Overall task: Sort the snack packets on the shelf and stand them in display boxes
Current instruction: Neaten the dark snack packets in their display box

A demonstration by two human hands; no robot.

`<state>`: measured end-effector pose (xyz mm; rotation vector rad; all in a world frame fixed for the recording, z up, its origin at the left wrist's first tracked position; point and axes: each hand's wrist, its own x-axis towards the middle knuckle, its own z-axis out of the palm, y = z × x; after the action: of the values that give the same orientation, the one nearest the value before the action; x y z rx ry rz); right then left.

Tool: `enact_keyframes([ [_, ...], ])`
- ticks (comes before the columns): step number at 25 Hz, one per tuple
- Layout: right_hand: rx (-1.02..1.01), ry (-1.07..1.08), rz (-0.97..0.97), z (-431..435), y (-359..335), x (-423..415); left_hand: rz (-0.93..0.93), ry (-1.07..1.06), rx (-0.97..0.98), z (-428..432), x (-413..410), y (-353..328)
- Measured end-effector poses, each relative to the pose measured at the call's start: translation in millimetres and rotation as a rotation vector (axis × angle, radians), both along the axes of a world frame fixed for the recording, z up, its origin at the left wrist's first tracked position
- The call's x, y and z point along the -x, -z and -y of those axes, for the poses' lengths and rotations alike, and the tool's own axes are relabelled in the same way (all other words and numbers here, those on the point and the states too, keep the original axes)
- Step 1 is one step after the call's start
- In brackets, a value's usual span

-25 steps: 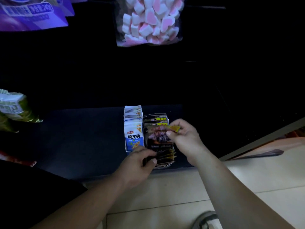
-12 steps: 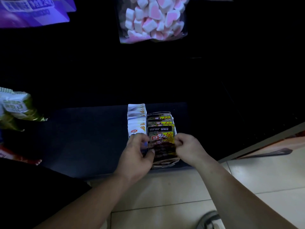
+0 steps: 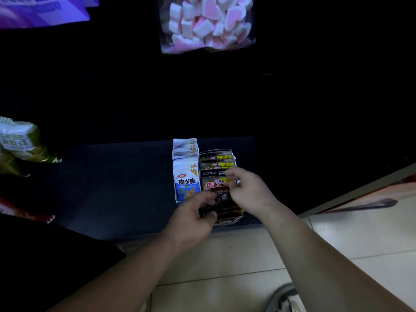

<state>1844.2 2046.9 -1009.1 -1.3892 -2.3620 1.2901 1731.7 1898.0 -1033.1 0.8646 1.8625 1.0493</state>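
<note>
The shelf [image 3: 117,190] is a flat, matte, dark blue board, its front edge meeting pale glossy floor tiles [image 3: 225,255]. Near that edge two narrow display boxes stand side by side, touching. The left box [image 3: 176,199] is thin white card and holds a row of upright white-and-blue packets [image 3: 185,176], smooth foil pouches with blue lettering and a yellow corner flash. The right box [image 3: 234,155] holds dark packets [image 3: 217,159], glossy black film with yellow strips along the top, standing one behind another.

The front dark packet [image 3: 215,188] shows a red label and stands at the near end of the right box. The left hand [image 3: 193,217] grips its lower left part, fingers curled and thumb on the face. The right hand [image 3: 249,190] pinches its upper right edge between thumb and fingertips.

Above hangs a clear crinkled bag of pink-and-white heart marshmallows [image 3: 209,23], with a purple carton [image 3: 40,10] at top left. A green-and-white puffed bag [image 3: 20,143] sits at the far left.
</note>
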Motion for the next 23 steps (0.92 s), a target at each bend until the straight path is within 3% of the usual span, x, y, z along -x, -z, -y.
enact_keyframes([
  [3,-0.099,-0.031,0.065,-1,4,5,0.024,-0.013,-0.020,5,-1,1],
  [13,-0.114,0.083,0.342,-15,-1,18,0.073,-0.032,-0.040,12,-1,2],
  [17,-0.286,0.042,0.149,-8,5,13,0.086,-0.050,-0.020,10,1,-1],
  [20,-0.195,0.002,-0.066,-9,-8,17,0.089,-0.064,-0.005,7,3,-8],
  [23,-0.098,0.010,-0.068,-11,-18,13,0.112,-0.111,-0.001,5,3,-10],
])
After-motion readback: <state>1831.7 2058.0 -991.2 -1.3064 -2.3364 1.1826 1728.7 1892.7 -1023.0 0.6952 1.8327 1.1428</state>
